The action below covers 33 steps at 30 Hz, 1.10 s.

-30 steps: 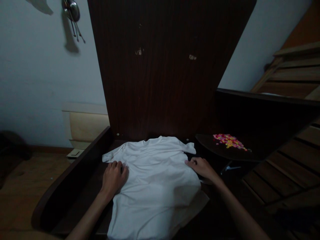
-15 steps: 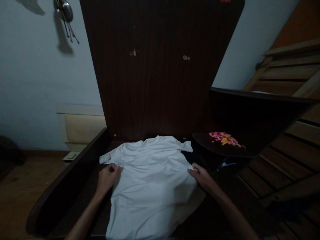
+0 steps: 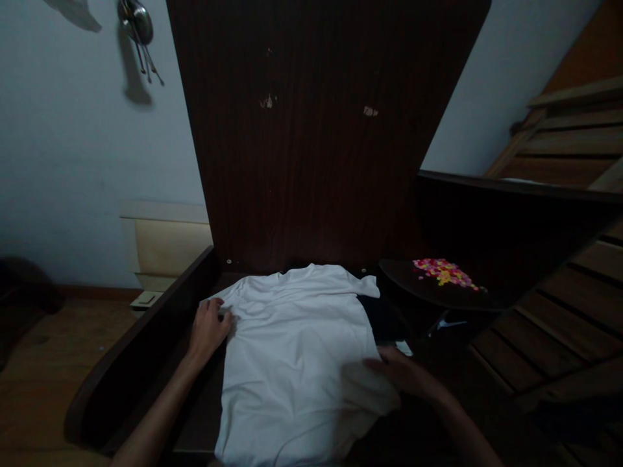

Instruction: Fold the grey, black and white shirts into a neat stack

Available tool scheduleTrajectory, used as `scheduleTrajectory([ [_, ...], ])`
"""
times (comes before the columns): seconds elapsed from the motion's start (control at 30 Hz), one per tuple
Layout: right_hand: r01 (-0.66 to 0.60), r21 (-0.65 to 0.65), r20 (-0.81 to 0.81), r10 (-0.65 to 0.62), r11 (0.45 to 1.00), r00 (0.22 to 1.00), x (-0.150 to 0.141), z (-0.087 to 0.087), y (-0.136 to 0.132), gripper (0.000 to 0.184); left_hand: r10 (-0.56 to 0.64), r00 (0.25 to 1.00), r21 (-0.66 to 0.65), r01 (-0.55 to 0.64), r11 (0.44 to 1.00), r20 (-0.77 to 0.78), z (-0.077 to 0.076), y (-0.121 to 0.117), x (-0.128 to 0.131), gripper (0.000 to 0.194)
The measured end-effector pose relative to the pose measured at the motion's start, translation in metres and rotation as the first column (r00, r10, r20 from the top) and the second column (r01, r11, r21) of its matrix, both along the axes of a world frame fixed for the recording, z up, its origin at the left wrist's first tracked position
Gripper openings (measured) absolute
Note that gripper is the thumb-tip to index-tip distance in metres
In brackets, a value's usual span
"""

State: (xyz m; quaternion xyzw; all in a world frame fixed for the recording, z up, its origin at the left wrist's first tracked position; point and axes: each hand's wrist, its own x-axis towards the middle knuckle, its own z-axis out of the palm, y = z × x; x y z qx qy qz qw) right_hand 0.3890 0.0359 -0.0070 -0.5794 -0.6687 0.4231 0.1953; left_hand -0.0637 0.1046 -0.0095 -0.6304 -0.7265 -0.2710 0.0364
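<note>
A white short-sleeved T-shirt (image 3: 296, 350) lies spread on the dark wooden surface, its collar end at the far side and its lower part toward me. My left hand (image 3: 209, 327) rests at the left sleeve, fingers on the cloth and thumb apart from them. At the shirt's right edge is my right hand (image 3: 402, 373), blurred and in shadow. Its fingertips reach over the cloth there, but whether they pinch it cannot be made out. The right side of the shirt bunches a little near that hand.
A tall dark wooden panel (image 3: 306, 162) stands behind the shirt. To the right, a rounded shelf (image 3: 399, 275) bears a patch of small pink and yellow pieces (image 3: 445, 272). Dark cloth (image 3: 382, 318) lies beside the shirt. A raised side rail (image 3: 146, 340) runs along the left.
My left hand has moved up to the sleeve and its fingers have loosened. My right hand has moved down along the shirt's edge, whose right side now lies further in. The view has shifted slightly.
</note>
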Motion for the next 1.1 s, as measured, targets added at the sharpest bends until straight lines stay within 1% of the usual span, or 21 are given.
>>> scheduleTrajectory([
  [0.07, -0.066, 0.015, 0.068, 0.065, 0.998, 0.996, 0.000, 0.002, -0.001, 0.035, 0.020, 0.985, -0.030, -0.026, 0.999, -0.173, 0.006, 0.010, -0.006, 0.033],
  [0.13, -0.112, 0.005, 0.156, 0.110, 0.994, 0.982, -0.001, 0.006, -0.002, 0.035, 0.020, 0.954, -0.122, -0.059, 0.991, -0.298, 0.011, 0.020, -0.013, 0.036],
  [0.23, -0.102, -0.007, 0.222, 0.101, 0.995, 0.970, 0.000, 0.013, -0.001, 0.040, -0.046, 0.927, -0.275, -0.063, 0.959, -0.371, 0.019, 0.033, -0.023, 0.033],
  [0.3, -0.056, -0.012, 0.210, 0.057, 0.998, 0.976, 0.001, 0.018, 0.003, 0.048, -0.081, 0.933, -0.344, -0.048, 0.938, -0.352, 0.024, 0.040, -0.027, 0.033],
  [0.33, -0.024, -0.021, 0.187, 0.028, 0.999, 0.982, 0.002, 0.021, 0.006, 0.052, -0.081, 0.941, -0.354, -0.042, 0.934, -0.328, 0.026, 0.042, -0.029, 0.033],
  [0.37, 0.013, -0.028, 0.155, -0.009, 1.000, 0.988, 0.002, 0.024, 0.010, 0.054, -0.069, 0.951, -0.346, -0.041, 0.937, -0.300, 0.029, 0.044, -0.030, 0.034],
  [0.43, 0.096, -0.013, 0.070, -0.095, 0.995, 0.993, 0.003, 0.030, 0.018, 0.054, -0.008, 0.971, -0.288, -0.063, 0.955, -0.240, 0.036, 0.047, -0.030, 0.035],
  [0.53, 0.212, 0.099, -0.012, -0.212, 0.972, 0.977, 0.004, 0.035, 0.035, 0.046, 0.094, 0.984, -0.201, -0.124, 0.972, -0.152, 0.045, 0.052, -0.027, 0.036],
  [0.6, 0.269, 0.204, -0.006, -0.274, 0.941, 0.962, 0.004, 0.038, 0.048, 0.038, 0.134, 0.985, -0.168, -0.151, 0.974, -0.110, 0.050, 0.056, -0.024, 0.038],
  [0.67, 0.301, 0.299, 0.036, -0.326, 0.906, 0.945, 0.005, 0.040, 0.060, 0.028, 0.157, 0.984, -0.146, -0.168, 0.975, -0.085, 0.055, 0.061, -0.021, 0.038],
  [0.77, 0.318, 0.406, 0.099, -0.387, 0.857, 0.917, 0.006, 0.043, 0.078, 0.018, 0.172, 0.982, -0.153, -0.183, 0.971, -0.079, 0.062, 0.068, -0.018, 0.037],
  [0.83, 0.350, 0.424, 0.100, -0.427, 0.836, 0.899, 0.006, 0.041, 0.089, 0.019, 0.171, 0.980, -0.185, -0.187, 0.965, -0.100, 0.065, 0.071, -0.017, 0.037],
  [0.9, 0.404, 0.387, 0.044, -0.454, 0.829, 0.890, 0.004, 0.036, 0.101, 0.026, 0.161, 0.979, -0.226, -0.187, 0.956, -0.125, 0.066, 0.073, -0.018, 0.037],
  [1.0, 0.522, 0.248, -0.162, -0.496, 0.816, 0.853, -0.001, 0.026, 0.119, 0.039, 0.110, 0.984, -0.272, -0.146, 0.951, -0.143, 0.059, 0.077, -0.023, 0.036],
  [1.07, 0.592, 0.195, -0.311, -0.523, 0.782, 0.794, -0.003, 0.020, 0.130, 0.043, 0.035, 0.986, -0.289, -0.082, 0.954, -0.163, 0.050, 0.080, -0.028, 0.035],
  [1.1, 0.623, 0.206, -0.377, -0.526, 0.755, 0.762, -0.004, 0.019, 0.136, 0.043, -0.010, 0.984, -0.304, -0.045, 0.952, -0.178, 0.045, 0.082, -0.030, 0.034],
])
